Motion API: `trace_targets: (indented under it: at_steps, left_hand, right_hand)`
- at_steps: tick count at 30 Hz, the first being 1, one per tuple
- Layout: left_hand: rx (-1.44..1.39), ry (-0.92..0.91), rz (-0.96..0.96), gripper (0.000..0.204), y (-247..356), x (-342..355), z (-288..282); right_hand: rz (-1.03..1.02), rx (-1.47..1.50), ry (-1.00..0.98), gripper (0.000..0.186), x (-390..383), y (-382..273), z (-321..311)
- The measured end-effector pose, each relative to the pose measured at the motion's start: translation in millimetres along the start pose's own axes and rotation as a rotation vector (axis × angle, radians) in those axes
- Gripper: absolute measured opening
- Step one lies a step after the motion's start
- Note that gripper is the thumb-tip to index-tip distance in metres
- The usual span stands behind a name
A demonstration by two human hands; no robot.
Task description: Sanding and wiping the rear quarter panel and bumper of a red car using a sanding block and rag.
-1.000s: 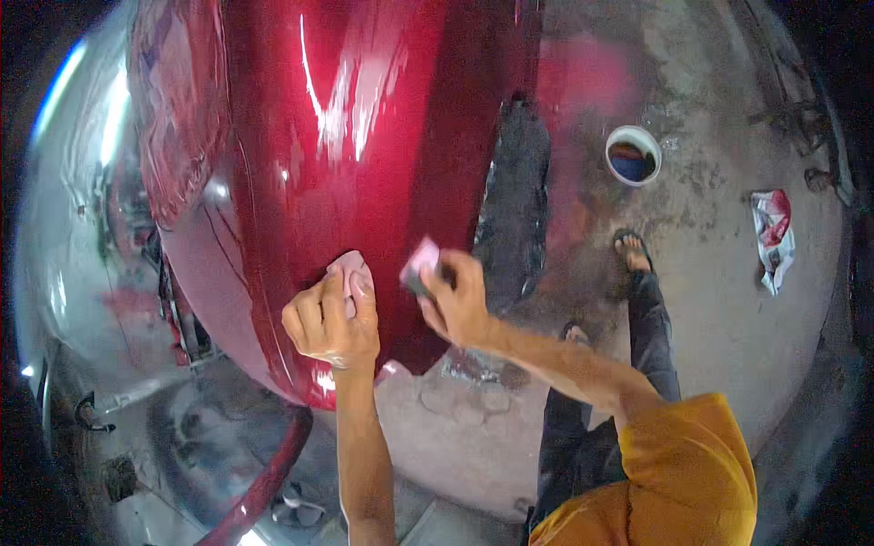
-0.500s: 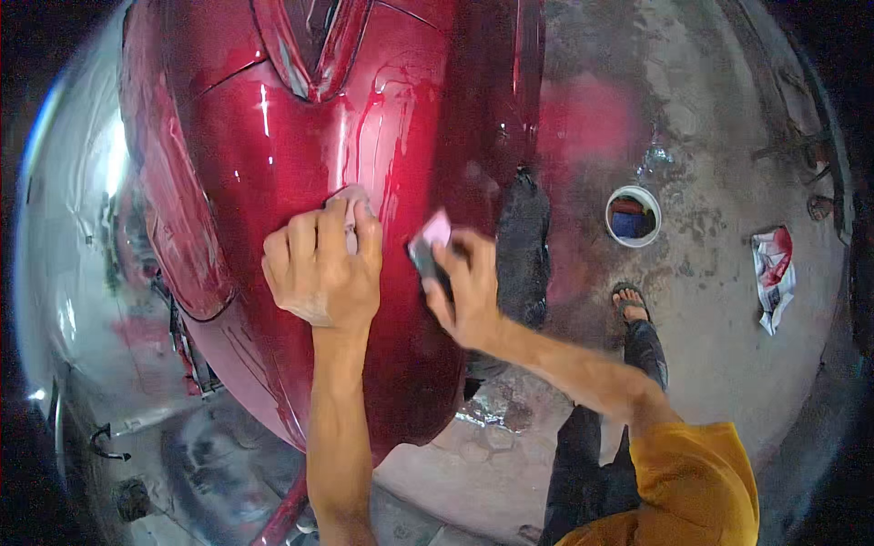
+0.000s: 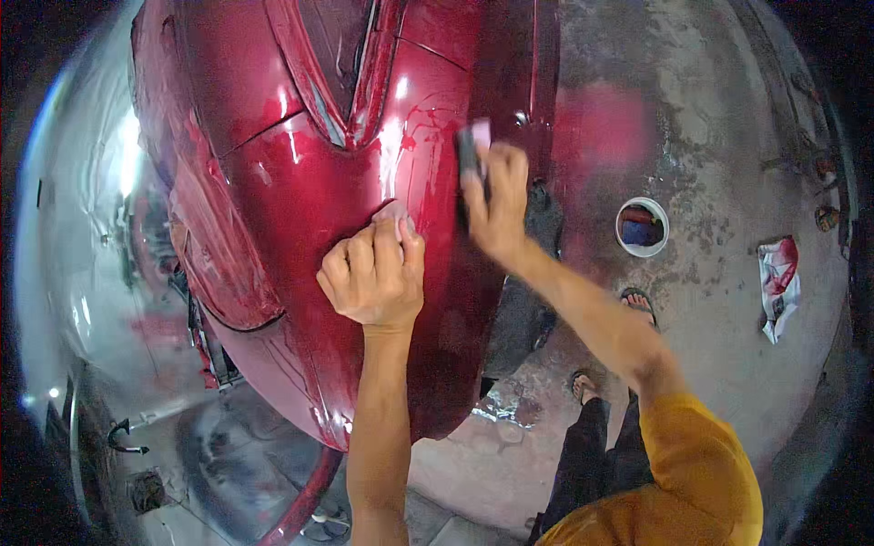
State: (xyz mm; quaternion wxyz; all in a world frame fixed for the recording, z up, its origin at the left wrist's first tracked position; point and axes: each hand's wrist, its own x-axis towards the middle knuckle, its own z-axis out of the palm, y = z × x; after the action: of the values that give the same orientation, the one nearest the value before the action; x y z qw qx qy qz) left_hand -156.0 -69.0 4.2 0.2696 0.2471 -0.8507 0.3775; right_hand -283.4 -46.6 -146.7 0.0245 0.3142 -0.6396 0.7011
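A wet, glossy red car body panel (image 3: 364,173) stretches under both hands, with water streaks running down its middle. My left hand (image 3: 375,273) is closed around a pale pink sponge or cloth (image 3: 391,211) and presses it to the panel; most of it is hidden by the fingers. Farther off to the right, my right hand (image 3: 501,196) pinches a small dark grey and pink sanding block (image 3: 472,150) between thumb and fingers. That hand is slightly blurred, and I cannot tell whether the block touches the panel.
On the concrete floor to the right stands a white bucket (image 3: 643,202) with dark liquid and something blue inside. A crumpled white and red wrapper (image 3: 778,282) lies beyond it. Dull, masked-looking trim (image 3: 218,250) borders the panel's left side. A shiny grey surface (image 3: 100,209) rises at far left.
My right hand has moved up and away with the sanding block. The whole view has shifted, so the panel and my left hand appear farther right; the left hand keeps its grip.
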Motion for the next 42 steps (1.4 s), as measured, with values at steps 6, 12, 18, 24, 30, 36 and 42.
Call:
trace_targets:
  at_steps: [6, 12, 18, 24, 30, 36, 42]
  left_hand:
    - [0.01, -0.069, -0.028, 0.015, 0, 1, -3]
    - [-0.025, -0.023, -0.054, 0.012, 3, 1, -3]
    - [0.031, -0.037, -0.046, 0.02, 2, 1, -3]
    - [0.013, -0.1, -0.02, 0.028, 9, 10, -4]
    - [-0.05, -0.184, 0.115, 0.03, -20, 29, -5]
    - [-0.068, -0.134, -0.073, 0.022, -54, 81, -4]
    - [-0.034, -0.224, 0.272, 0.041, -54, 54, -38]
  right_hand:
    - [-0.181, -0.094, 0.015, 0.039, 66, -9, 12]
    - [-0.465, -0.026, -0.274, 0.051, 65, -24, -11]
    - [-0.4, -0.055, -0.157, 0.041, 97, -31, 14]
    - [-0.282, -0.035, -0.22, 0.049, 52, -5, -26]
    - [-0.104, -0.1, -0.078, 0.052, 31, -54, 8]
    - [-0.174, 0.054, -0.31, 0.054, -75, -87, -30]
    - [-0.204, -0.104, -0.037, 0.045, 22, -51, 3]
